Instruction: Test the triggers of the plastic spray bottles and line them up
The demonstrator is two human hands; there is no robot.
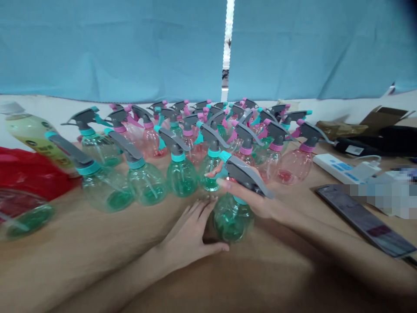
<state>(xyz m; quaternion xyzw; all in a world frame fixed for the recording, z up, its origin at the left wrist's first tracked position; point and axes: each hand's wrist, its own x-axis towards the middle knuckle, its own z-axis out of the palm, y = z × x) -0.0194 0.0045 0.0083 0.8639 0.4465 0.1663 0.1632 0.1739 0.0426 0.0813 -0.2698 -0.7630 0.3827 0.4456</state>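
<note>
Widest room for moving: the strip of surface (pixel 107 248) left of my left forearm, running toward me. Far side is bounded by crowded spray bottles (pixel 182 178), rows deep, green and pink, with a blue cloth (pixel 130 48) hanging behind. Left margin: red bag (pixel 65 180), with a tilted green bottle (pixel 31 219) in front of it. Right margin: phone (pixel 365 219) lying flat, power strip (pixel 339 168) beyond it; a narrower gap separates phone from my right forearm.

Green spray bottle (pixel 233 221) stands between my hands, just in front of the nearest row. Right hand (pixel 252 198) is curled round its neck and trigger. Left hand (pixel 192 230) is spread, thumb apart, beside the bottle's lower left; contact there, cannot tell.
</note>
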